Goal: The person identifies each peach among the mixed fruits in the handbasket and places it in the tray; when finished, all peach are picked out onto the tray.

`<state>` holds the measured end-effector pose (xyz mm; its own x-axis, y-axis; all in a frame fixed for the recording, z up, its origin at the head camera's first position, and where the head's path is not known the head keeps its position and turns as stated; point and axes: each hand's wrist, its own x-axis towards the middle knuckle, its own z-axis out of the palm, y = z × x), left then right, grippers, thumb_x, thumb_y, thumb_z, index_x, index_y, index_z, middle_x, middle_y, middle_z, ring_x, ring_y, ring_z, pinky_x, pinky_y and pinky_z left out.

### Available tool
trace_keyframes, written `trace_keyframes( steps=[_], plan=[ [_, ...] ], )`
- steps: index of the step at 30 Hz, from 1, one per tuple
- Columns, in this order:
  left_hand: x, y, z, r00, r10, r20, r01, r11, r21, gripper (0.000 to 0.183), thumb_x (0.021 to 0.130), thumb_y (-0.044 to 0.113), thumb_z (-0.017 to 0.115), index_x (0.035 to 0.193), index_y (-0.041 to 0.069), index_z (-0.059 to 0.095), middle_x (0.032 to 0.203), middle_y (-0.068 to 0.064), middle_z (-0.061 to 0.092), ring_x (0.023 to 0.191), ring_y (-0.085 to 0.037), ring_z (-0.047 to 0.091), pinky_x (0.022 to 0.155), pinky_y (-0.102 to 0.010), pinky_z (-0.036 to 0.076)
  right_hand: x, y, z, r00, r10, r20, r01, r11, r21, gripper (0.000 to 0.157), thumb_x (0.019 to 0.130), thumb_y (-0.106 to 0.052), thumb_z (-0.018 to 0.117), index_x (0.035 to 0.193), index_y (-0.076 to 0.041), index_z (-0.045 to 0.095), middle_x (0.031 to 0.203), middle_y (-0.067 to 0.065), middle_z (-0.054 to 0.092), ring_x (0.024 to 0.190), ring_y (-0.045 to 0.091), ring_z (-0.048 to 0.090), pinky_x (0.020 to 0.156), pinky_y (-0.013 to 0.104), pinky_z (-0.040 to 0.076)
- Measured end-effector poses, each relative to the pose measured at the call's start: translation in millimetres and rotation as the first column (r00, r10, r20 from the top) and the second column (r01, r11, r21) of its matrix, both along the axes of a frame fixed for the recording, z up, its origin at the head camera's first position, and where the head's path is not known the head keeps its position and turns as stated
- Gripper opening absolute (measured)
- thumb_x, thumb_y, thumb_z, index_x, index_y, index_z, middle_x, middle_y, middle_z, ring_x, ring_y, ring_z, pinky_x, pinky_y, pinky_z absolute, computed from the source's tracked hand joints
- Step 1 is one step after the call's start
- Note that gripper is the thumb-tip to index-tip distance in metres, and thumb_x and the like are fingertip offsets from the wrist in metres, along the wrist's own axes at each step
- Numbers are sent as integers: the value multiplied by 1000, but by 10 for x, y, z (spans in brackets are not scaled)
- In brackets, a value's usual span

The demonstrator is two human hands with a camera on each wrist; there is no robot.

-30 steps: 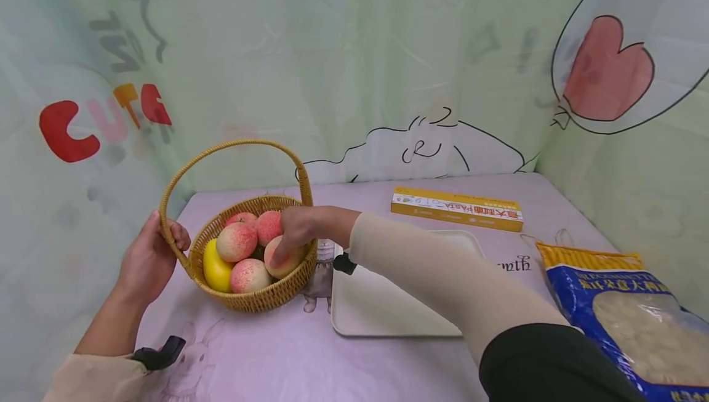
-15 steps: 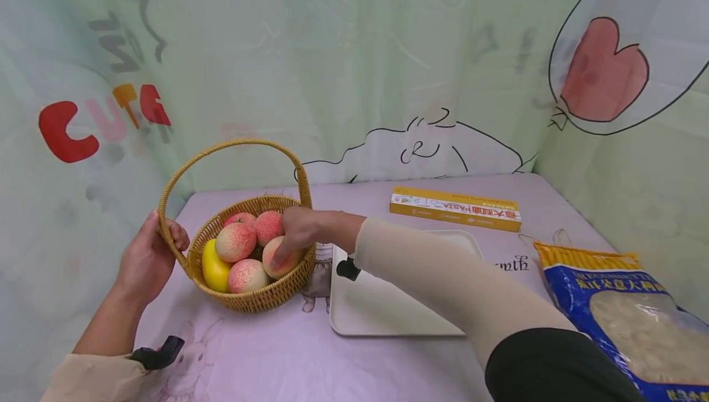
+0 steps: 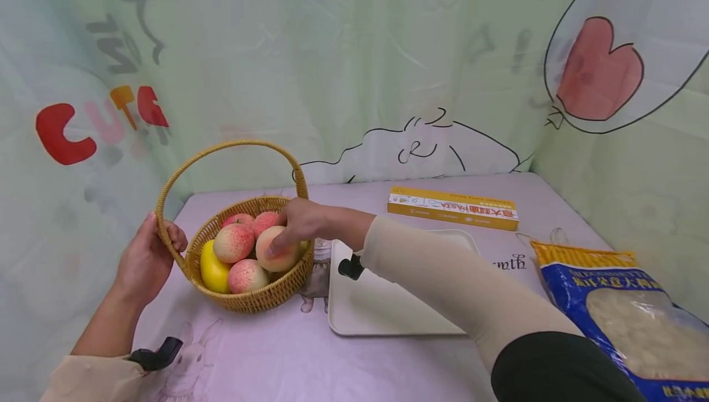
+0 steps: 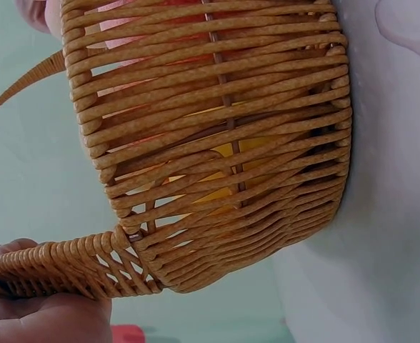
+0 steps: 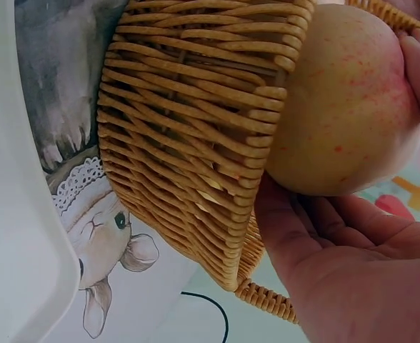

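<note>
A round wicker basket [image 3: 252, 302] with a tall arched handle stands at the left of the table, full of fruit. My left hand [image 3: 145, 261] grips the handle low on its left side; the left wrist view has the handle's base and the hand [image 4: 53, 318] around it. With thumb and fingers, my right hand [image 3: 303, 223] holds a pale pink peach [image 3: 277, 249] at the basket's right rim. The right wrist view shows this peach [image 5: 349, 107] partly above the rim. Beside it in the basket lie several more peaches [image 3: 234, 242] and a yellow fruit [image 3: 215, 269].
Right of the basket lies a white tray [image 3: 388, 309], partly under my right forearm. A yellow pasta box [image 3: 453, 208] is behind it. A blue and yellow bag [image 3: 620, 316] with a see-through window lies at the far right. Printed curtains [image 3: 354, 69] surround the table.
My right hand has lifted the peach slightly up from among the others, drawing back a little. My left hand keeps its grip on the handle. The view has shifted slightly.
</note>
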<state>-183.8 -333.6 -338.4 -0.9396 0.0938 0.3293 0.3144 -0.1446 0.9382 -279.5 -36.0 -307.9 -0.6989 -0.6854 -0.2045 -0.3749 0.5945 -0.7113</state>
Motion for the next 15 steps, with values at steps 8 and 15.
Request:
trace_keyframes(
  steps=[8, 15],
  plan=[
    [9, 15, 7, 1000, 7, 8, -7, 1000, -23, 42, 114, 39, 28, 97, 11, 53, 87, -2, 50, 86, -18, 45, 83, -26, 43, 31, 87, 32, 999, -33, 28, 35, 996, -86, 41, 82, -33, 87, 115, -11, 76, 100, -2, 72, 95, 15, 60, 77, 28, 51],
    [12, 16, -1, 1000, 21, 4, -21, 999, -28, 41, 115, 38, 29, 97, 10, 52, 87, -2, 50, 86, -18, 45, 83, -25, 43, 54, 195, 110, 997, -38, 65, 48, 986, -161, 45, 83, -32, 87, 120, -11, 73, 105, -1, 72, 97, 15, 64, 88, 32, 53]
  ],
)
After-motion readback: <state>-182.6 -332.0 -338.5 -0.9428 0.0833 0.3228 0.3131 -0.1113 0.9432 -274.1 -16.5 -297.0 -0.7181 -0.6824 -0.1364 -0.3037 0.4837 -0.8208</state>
